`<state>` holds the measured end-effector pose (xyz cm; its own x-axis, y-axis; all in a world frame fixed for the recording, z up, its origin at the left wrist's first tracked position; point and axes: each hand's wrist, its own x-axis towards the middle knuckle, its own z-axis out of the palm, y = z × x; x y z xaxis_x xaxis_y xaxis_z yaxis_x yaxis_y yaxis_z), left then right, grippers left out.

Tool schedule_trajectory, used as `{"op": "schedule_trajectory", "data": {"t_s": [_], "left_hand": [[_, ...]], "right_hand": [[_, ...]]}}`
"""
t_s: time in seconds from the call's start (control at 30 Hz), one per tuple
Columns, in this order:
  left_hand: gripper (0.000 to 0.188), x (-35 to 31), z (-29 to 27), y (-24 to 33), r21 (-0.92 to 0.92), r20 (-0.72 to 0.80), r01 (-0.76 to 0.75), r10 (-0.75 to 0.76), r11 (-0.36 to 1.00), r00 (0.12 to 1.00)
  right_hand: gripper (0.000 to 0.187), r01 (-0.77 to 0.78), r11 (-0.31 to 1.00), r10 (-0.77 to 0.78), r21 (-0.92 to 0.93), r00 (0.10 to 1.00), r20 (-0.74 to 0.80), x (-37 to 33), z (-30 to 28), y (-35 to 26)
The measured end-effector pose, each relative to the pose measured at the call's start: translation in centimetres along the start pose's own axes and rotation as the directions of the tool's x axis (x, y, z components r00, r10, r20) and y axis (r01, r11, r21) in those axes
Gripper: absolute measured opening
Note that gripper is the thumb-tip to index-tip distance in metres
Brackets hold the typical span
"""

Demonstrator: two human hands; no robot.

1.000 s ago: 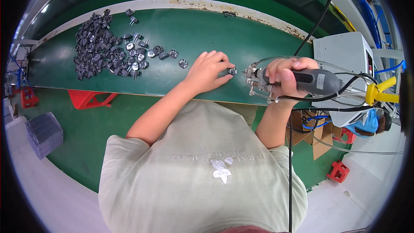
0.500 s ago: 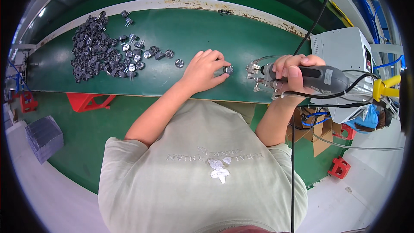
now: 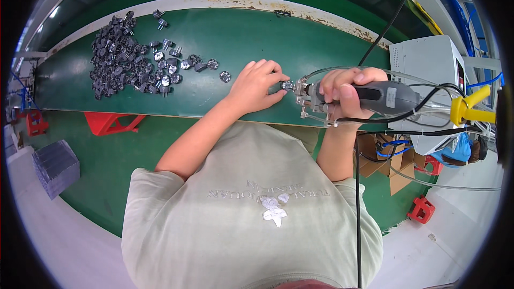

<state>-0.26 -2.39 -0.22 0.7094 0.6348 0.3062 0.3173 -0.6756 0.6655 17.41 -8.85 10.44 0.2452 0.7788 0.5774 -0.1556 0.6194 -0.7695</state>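
My left hand [image 3: 256, 89] rests low over the green bench [image 3: 182, 96], thumb and fingers pinching a small round dark part [image 3: 287, 85] with a shiny face. Wrapped around a grey and black power screwdriver [image 3: 400, 98] is my right hand [image 3: 348, 90], holding it sideways. The metal head [image 3: 305, 95] of the screwdriver is right up against the part at my left fingertips; whether its tip touches is too small to tell. Several similar round parts [image 3: 225, 76] lie loose to the left of my left hand.
A large pile of dark round parts with prongs [image 3: 120, 59] covers the bench's left side. A white box-shaped machine [image 3: 425, 61] stands at the right. A black cable [image 3: 391, 21] and clear tubing run by the screwdriver. Below are red stools [image 3: 110, 123] and a cardboard box [image 3: 401, 174].
My right hand has moved left with the screwdriver, bringing its head up to the small part. My left hand keeps its pinch on the part and has barely moved.
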Motion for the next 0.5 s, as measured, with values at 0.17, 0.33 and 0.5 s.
{"op": "schedule_trajectory", "data": {"t_s": [0.17,0.33,0.5], "left_hand": [[0.027,-0.06,0.07,-0.11,-0.026,-0.003,0.004,-0.004,1.0,1.0],[0.027,-0.03,0.05,-0.14,-0.024,-0.005,-0.002,0.002,1.0,1.0],[0.027,-0.17,0.1,-0.12,-0.026,-0.016,-0.002,0.001,1.0,1.0]], "right_hand": [[0.03,-0.017,1.0,0.017,0.013,1.0,-0.002,-0.25,0.07,0.6],[0.031,-0.012,1.0,0.012,0.016,1.0,0.009,-0.32,0.09,0.83],[0.03,0.003,0.999,-0.001,-0.043,0.999,0.038,-0.61,0.15,1.16]]}}
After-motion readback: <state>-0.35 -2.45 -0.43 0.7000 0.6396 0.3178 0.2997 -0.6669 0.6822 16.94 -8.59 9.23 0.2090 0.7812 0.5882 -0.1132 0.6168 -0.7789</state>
